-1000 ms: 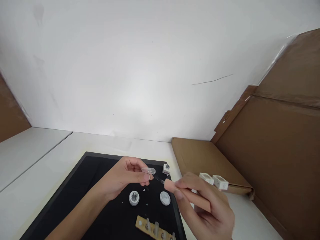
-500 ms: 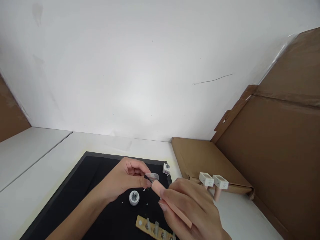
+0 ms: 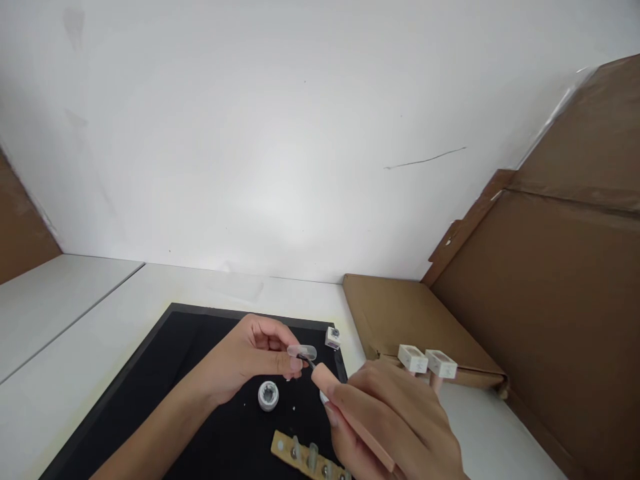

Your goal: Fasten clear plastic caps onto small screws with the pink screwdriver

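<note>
My left hand (image 3: 260, 353) pinches a clear false nail tip (image 3: 303, 351) between thumb and fingers, above the black mat (image 3: 200, 347). In my right hand (image 3: 395, 420) is a nail polish brush with a pink cap handle (image 3: 326, 381); its dark bristle end touches or nearly touches the underside edge of the nail tip, I cannot tell which. Below my hands stands an open small white jar (image 3: 269, 396) with grey stuff inside. A yellowish strip holder (image 3: 285, 449) with several clear nail tips upright on it lies at the front, partly hidden by my right hand.
A small white square bottle (image 3: 333, 337) stands at the mat's back right corner. Two pink-handled bottles with white square bases (image 3: 441, 364) lean by a flat cardboard box (image 3: 395, 307) on the right. Cardboard walls (image 3: 565, 267) flank the white table.
My right hand has drawn the brush slightly right and down, so more of its dark stem shows. The nail tip in my left hand has shifted or turned slightly.
</note>
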Tool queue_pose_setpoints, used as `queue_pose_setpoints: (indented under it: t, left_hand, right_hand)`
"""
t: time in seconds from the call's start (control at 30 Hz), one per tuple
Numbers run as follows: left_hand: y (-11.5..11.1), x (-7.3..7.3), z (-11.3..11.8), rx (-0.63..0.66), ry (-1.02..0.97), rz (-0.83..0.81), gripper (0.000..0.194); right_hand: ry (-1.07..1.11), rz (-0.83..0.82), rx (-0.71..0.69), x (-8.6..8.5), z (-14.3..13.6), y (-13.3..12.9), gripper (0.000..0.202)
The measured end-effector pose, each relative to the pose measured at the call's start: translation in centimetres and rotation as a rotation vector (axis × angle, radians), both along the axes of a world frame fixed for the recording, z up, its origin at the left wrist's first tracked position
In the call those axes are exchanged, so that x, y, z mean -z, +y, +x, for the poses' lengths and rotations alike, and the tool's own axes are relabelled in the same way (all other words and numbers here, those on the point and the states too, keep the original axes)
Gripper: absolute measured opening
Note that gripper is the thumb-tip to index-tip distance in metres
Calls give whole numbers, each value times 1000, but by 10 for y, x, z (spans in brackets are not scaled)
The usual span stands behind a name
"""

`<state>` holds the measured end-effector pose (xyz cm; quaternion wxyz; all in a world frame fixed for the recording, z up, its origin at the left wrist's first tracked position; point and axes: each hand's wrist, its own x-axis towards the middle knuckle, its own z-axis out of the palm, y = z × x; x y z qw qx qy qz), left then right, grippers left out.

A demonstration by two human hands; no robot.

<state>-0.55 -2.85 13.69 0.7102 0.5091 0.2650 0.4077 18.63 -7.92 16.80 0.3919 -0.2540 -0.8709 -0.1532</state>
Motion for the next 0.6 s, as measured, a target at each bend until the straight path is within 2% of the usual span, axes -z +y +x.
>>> queue_pose_setpoints:
  t: [0.4,0.6]
  left_hand:
    - [-1,0,-2,-16,20,21,9]
    - [0,2,-4,-72,67,65,11]
  right_hand:
    - [52,46,58,-3,0,-2,21]
    - [186,-57,58,-3,-1,-6,24]
